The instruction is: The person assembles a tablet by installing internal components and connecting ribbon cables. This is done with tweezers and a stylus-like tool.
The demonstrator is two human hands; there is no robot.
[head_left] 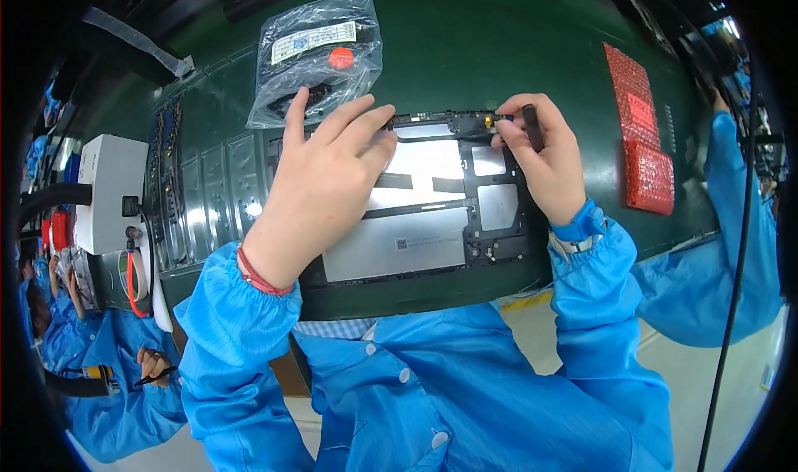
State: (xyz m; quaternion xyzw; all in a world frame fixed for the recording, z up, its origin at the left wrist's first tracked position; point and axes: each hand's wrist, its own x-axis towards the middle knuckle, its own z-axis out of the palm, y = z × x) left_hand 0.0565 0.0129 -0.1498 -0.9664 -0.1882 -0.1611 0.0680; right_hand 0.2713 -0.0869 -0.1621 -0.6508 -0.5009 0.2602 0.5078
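Note:
An opened tablet [395, 243], its silver battery plates and black frame showing, lies flat on the green table in front of me. My left hand [328, 169] rests over its upper left part with fingers spread, the fingertips near the top edge. That part of the frame is hidden under the hand. At the upper right corner my right hand [544, 156] grips a dark slim tool [533, 127], kind unclear. The fingertips meet close to a small gold-coloured part [489, 122] on the frame. A blue wrist strap [588, 221] circles my right wrist.
A clear plastic bag [320, 36] with dark parts lies beyond the tablet. Clear plastic trays [220, 189] and a white box [112, 194] stand left. Red bubble wrap [644, 144] lies right. A black cable [738, 264] hangs at the right. People in blue sit on both sides.

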